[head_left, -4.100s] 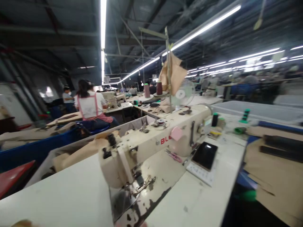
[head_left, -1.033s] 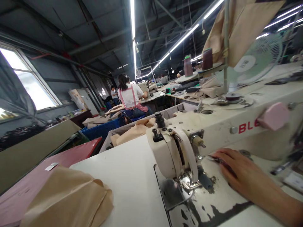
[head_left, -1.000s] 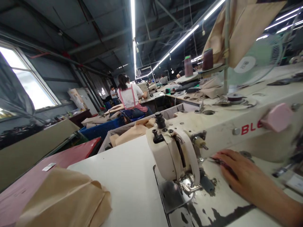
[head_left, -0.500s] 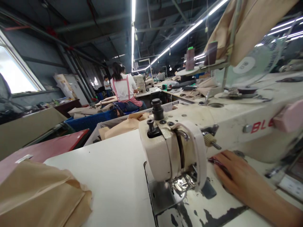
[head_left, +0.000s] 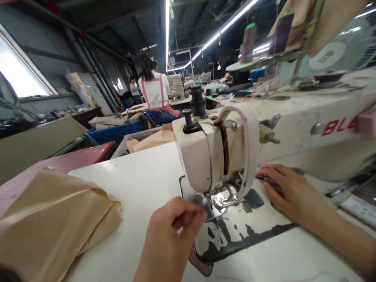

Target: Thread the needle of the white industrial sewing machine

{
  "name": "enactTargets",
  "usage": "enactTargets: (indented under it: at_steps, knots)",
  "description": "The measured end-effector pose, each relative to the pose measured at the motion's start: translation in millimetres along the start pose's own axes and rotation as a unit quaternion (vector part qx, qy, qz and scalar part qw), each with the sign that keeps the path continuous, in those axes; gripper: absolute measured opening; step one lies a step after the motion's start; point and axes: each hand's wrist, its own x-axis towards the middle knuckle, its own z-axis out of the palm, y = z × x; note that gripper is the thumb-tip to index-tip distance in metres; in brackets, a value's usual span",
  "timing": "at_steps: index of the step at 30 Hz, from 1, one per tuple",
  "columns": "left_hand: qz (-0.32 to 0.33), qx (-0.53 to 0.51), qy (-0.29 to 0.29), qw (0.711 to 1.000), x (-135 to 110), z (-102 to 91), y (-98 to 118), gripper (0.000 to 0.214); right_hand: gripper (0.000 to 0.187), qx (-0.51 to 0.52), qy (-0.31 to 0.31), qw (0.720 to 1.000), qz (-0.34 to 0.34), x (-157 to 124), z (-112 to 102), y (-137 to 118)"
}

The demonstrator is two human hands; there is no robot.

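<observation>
My left hand (head_left: 173,231) is just in front of the sewing machine's needle area, thumb and forefinger pressed together; anything between them is too small to make out. Beside it lie the shiny needle plate and presser foot (head_left: 225,199). Under the arm of the sewing machine (head_left: 194,156), my right hand (head_left: 284,192) rests on the bed, fingers curled round a slim dark-red tool (head_left: 273,183), mostly hidden in the palm. A piece of tan fabric (head_left: 58,223) is spread in folds on the white table (head_left: 141,176) at the left.
Behind the table are a grey bin with tan cloth (head_left: 152,140) and a blue crate (head_left: 117,131). Thread cones (head_left: 248,43) stand on a holder above the machine, near a fan (head_left: 327,56). A person in a pink apron (head_left: 154,88) sits farther off, back turned.
My left hand has come into view from below and reached the needle area, fingers pinched. My right hand stays under the machine arm with the tool. The view has shifted slightly.
</observation>
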Motion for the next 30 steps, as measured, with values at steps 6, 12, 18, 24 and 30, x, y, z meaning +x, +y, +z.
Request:
enactTargets:
  at_steps: [6, 12, 18, 24, 30]
  knots:
    - [-0.034, -0.014, 0.065, 0.997, 30, 39.3, -32, 0.01, 0.023, -0.003, 0.003, 1.0, -0.01, 1, -3, -1]
    - [0.066, 0.034, 0.134, 0.988, 25, 41.0, -30, 0.011, 0.025, -0.008, 0.01, 1.0, -0.027, 4, -2, -3]
    - [0.125, 0.063, 0.164, 0.977, 26, 41.2, -34, 0.008, 0.023, -0.011, 0.024, 0.999, -0.025, 1, -4, -2]
    - [0.147, 0.067, 0.177, 0.971, 23, 40.2, -34, 0.009, 0.023, -0.01, 0.019, 1.0, -0.021, 2, -5, -3]
    - [0.133, 0.059, 0.17, 0.975, 21, 42.5, -35, 0.009, 0.024, -0.004, 0.007, 1.0, -0.018, 5, -4, -4]
